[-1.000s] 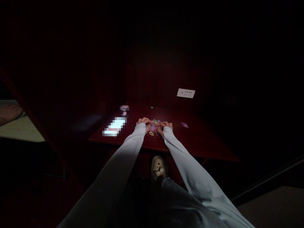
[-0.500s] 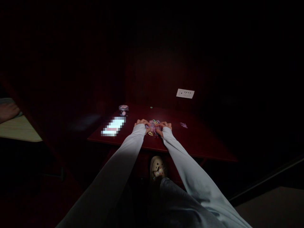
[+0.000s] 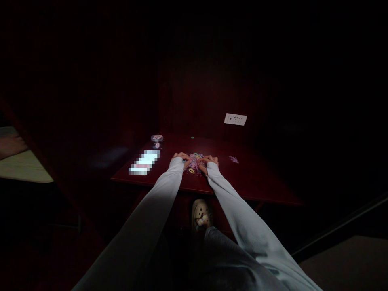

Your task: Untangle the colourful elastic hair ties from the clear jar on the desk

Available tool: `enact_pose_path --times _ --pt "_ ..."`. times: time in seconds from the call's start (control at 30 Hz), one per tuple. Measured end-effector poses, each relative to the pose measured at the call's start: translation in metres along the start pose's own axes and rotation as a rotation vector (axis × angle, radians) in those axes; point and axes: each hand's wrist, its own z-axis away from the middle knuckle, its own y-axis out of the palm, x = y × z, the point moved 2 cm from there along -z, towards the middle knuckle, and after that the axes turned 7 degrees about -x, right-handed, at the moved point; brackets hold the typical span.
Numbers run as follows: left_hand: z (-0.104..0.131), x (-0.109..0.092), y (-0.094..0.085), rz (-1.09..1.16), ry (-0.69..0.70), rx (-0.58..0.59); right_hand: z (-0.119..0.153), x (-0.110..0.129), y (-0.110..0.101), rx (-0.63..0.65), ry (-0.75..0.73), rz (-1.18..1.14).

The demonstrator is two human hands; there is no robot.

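A loose pile of small hair ties (image 3: pixel 194 165), mostly purple and pink with some yellow and green, lies on the dark red tabletop (image 3: pixel 209 184). From the left side my left hand (image 3: pixel 180 157) reaches into it, fingers bent and fingertips closed at the hair ties. Opposite, my right hand (image 3: pixel 210 160) has its curled fingers and thumb closed at the pile's right edge. Which single ties are pinched is too small to tell. A thicker yellow hair tie (image 3: pixel 191 171) rests at the near edge of the pile, between the hands.
A round clear container (image 3: pixel 157 140) and a bright, pixelated phone-shaped screen (image 3: pixel 144 162) are on the left. A small purple bunch (image 3: pixel 233 159) lies right, a green ring (image 3: pixel 192 137) behind. A wall socket (image 3: pixel 235 119) is above. Another person's hand (image 3: pixel 12 145) shows far left.
My hands stay at the pile with small finger movements; the left thumb has drawn back slightly from the hair ties. The view has shifted very slightly.
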Motion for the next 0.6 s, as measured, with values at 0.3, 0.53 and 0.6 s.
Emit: enact_pose_path --times 0.3,0.53,0.6 --pt "-0.0012 0.0025 0.0054 0.028 -0.024 -0.054 -0.0006 -0.0004 -0.0001 -0.002 -0.005 -0.001" --pt "-0.0054 0.0032 0.0039 0.045 -0.036 -0.043 -0.0007 -0.0023 0.001 -0.015 -0.013 -0.023" --pt "-0.0053 0.0024 0.0034 0.038 -0.037 -0.033 -0.0004 -0.0021 0.0009 -0.018 -0.012 -0.019"
